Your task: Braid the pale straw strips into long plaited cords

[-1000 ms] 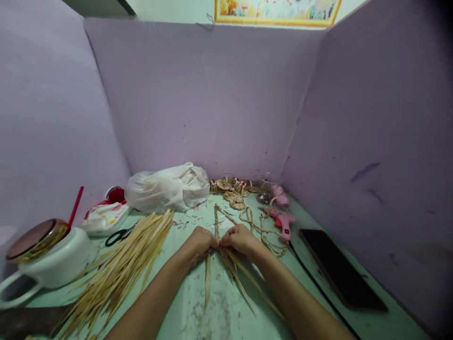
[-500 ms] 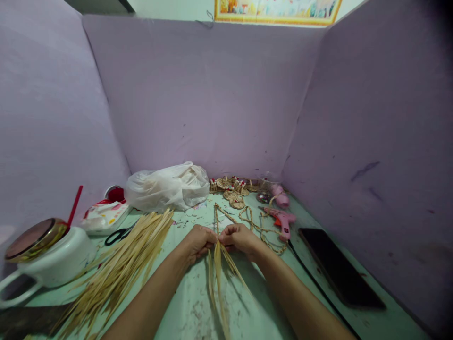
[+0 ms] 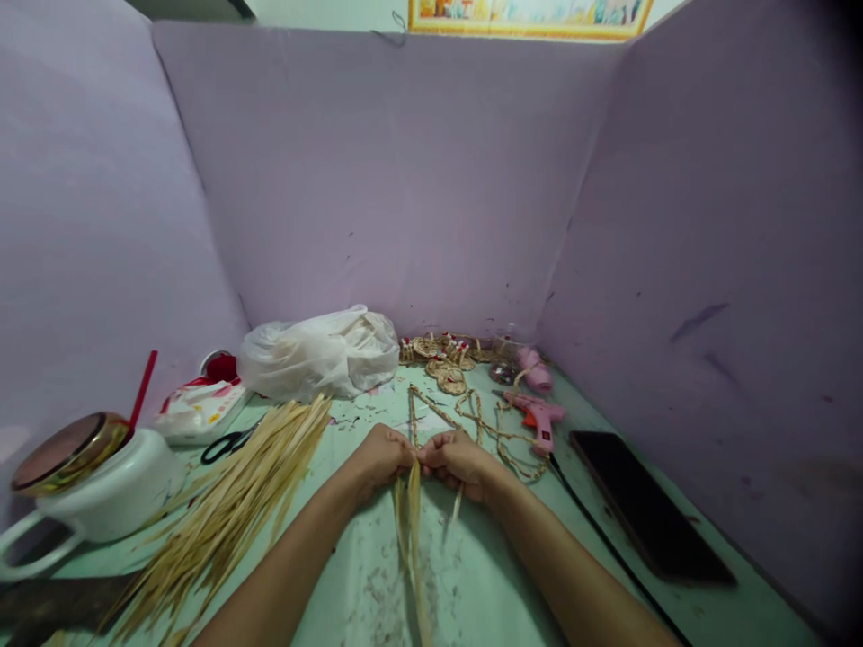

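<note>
Gripping the working end of a braided straw cord [image 3: 413,415] between thumb and fingers, the left hand [image 3: 381,455] and right hand [image 3: 459,456] meet above the middle of the bench [image 3: 351,566]. Loose strands [image 3: 413,503] trail toward the viewer; beyond the hands, the cord loops rightward to a pink glue gun [image 3: 539,417]. Left: a bundle of straw strips [image 3: 246,494] beside black-handled scissors [image 3: 219,449].

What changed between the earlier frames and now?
The loose strands shifted: most fanned rightward a second ago; now most hang toward the viewer, with one below the right hand. It and the left hand still pinch the braid's near end. The glue gun and straw bundle stayed put.
</note>
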`<state>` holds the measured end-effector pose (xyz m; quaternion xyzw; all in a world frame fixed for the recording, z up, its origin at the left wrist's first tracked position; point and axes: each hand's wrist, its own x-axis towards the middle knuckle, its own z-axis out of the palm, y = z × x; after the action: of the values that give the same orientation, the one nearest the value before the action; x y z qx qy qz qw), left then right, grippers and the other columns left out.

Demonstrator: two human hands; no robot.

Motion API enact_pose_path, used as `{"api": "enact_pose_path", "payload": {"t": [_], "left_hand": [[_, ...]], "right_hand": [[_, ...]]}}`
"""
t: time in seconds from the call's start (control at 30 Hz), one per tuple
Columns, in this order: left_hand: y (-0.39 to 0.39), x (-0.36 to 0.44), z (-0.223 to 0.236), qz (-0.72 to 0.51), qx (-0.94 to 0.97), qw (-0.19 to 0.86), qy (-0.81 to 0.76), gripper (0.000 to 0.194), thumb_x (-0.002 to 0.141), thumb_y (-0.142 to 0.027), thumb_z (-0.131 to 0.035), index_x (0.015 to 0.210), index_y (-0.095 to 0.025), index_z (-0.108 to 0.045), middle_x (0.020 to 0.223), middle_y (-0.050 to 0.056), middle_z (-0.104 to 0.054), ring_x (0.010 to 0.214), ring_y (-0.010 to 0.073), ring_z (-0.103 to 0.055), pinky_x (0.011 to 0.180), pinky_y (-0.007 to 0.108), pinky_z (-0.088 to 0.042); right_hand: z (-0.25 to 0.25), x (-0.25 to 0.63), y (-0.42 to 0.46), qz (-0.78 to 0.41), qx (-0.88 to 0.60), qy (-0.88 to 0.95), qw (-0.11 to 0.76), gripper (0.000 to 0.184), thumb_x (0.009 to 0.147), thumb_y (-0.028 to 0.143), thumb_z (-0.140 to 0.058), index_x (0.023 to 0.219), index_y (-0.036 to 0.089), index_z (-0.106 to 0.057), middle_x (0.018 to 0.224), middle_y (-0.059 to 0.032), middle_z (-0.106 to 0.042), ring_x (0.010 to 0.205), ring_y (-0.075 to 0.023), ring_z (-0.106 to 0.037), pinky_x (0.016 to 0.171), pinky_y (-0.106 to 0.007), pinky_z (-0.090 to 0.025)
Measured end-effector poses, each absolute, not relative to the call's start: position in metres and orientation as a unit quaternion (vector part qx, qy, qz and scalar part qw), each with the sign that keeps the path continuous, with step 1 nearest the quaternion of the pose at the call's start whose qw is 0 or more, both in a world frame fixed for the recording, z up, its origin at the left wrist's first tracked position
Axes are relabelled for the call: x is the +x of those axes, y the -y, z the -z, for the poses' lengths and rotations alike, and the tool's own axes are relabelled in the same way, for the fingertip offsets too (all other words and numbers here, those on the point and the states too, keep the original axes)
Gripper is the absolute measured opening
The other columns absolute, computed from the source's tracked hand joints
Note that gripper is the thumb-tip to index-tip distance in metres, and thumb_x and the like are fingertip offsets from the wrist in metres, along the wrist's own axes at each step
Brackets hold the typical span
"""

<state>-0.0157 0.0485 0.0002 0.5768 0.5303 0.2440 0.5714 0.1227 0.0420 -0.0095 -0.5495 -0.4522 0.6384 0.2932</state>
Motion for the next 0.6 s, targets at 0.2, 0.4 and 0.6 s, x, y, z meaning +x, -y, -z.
{"api": "enact_pose_path", "payload": {"t": [0.2,0.4,0.6], "left_hand": [[-0.0506,-0.0225,-0.0019,-0.218,0.595,0.603,-0.484,0.017,0.053,-0.028,-0.053,0.045,-0.015,-0.047,0.034,-0.007,-0.032,0.027,0.0028,-0.02,0.032,0.02,-0.009],[-0.0522,-0.0185,0.004,-0.247,0.573,0.562,-0.543,0.004,0.047,-0.015,-0.051,0.046,-0.012,-0.052,0.032,-0.007,-0.031,0.031,0.0025,-0.02,0.035,0.019,-0.011],[-0.0514,-0.0147,0.0021,-0.254,0.573,0.549,-0.552,0.004,0.045,-0.009,-0.049,0.043,-0.011,-0.052,0.031,-0.006,-0.033,0.033,0.003,-0.023,0.037,0.019,-0.014]], "right_hand": [[0.0117,0.1217,-0.0417,-0.631,-0.554,0.439,0.319,0.009,0.058,0.011,-0.055,0.053,0.014,-0.048,0.037,0.0046,-0.049,0.027,-0.0016,-0.026,0.03,-0.016,-0.012],[0.0135,0.1248,-0.0419,-0.655,-0.515,0.455,0.316,0.009,0.06,0.015,-0.053,0.052,0.012,-0.052,0.038,0.0036,-0.048,0.029,-0.0017,-0.023,0.031,-0.018,-0.011],[0.015,0.122,-0.0415,-0.627,-0.545,0.461,0.311,0.009,0.058,0.013,-0.051,0.05,0.012,-0.052,0.036,0.0044,-0.045,0.028,-0.0018,-0.023,0.031,-0.018,-0.012]]}}
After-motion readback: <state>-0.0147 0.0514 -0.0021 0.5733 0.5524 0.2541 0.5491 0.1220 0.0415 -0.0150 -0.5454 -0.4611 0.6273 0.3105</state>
